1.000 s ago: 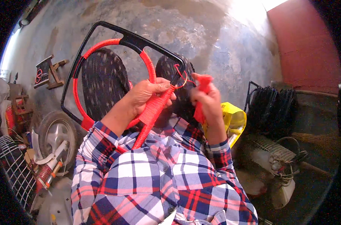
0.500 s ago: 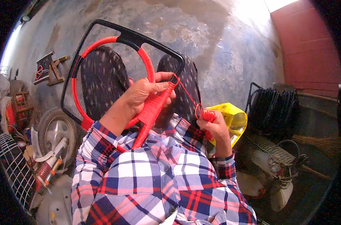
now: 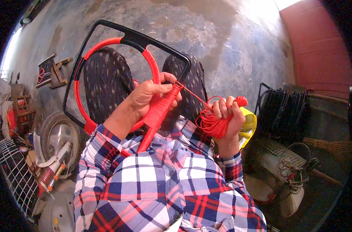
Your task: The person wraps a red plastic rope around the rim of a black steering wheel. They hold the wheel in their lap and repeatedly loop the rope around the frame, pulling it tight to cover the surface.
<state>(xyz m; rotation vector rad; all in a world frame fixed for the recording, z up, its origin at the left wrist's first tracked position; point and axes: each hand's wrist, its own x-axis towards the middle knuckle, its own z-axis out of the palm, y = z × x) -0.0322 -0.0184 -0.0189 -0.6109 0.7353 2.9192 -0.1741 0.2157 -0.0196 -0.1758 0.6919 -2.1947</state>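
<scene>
Across my lap lies a black frame (image 3: 80, 58) with rounded corners, and a ring inside it is wrapped in red cord (image 3: 151, 63). One side bar of the frame is covered in tight red windings (image 3: 160, 110). My left hand (image 3: 147, 96) grips this wrapped part, its thumb and forefinger close to where the windings end. Closed around a loose hank of red cord (image 3: 216, 123) is my right hand (image 3: 231, 116), off to the right. A taut strand runs from the hank to the end of the windings.
Behind my right hand is a yellow bag (image 3: 247, 125). Further right stand stacked black frames (image 3: 286, 112) and a wire basket (image 3: 288, 158). At left are a wheel (image 3: 60, 137), a white grid (image 3: 15, 174) and a small wooden stool (image 3: 57, 73).
My right hand has turned over and moved slightly up and right, so the hank now hangs in view. The loose loop at the bar has been pulled tight. My left hand stays put.
</scene>
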